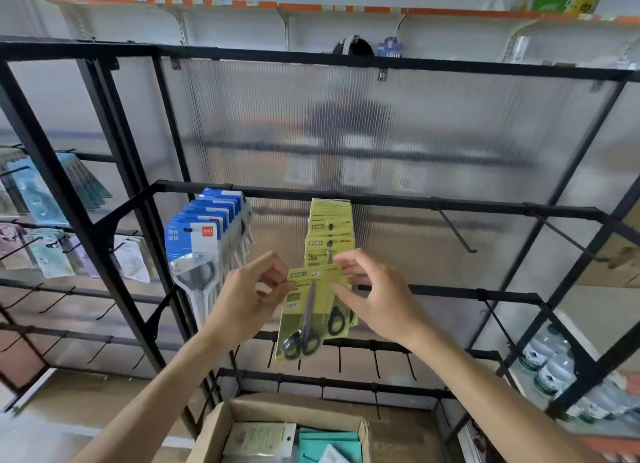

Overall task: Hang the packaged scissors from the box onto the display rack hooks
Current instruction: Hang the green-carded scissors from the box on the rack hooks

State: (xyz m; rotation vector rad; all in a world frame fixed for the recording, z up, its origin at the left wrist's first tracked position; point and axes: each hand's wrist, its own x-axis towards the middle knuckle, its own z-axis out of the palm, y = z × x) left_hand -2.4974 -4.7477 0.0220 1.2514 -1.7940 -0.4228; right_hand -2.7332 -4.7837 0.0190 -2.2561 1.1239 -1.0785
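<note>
A yellow-green pack of black-handled scissors (pixel 304 310) hangs in front of the black display rack (pixel 381 199). My left hand (pixel 249 296) pinches its top left corner and my right hand (pixel 374 289) pinches its top right edge. Its top sits at the tip of the hook that carries several matching yellow packs (pixel 329 227) behind it. Whether the hook passes through the pack's hole is hidden by my fingers. The open cardboard box (pixel 214 428) stands below with more packaged goods inside.
Several blue-and-white scissor packs (pixel 204 240) hang on the hook to the left. Bare hooks (pixel 457 234) stick out to the right and along the lower bars. Pastel packs (pixel 45 251) fill the far-left rack. Water bottles (pixel 550 362) stand at the lower right.
</note>
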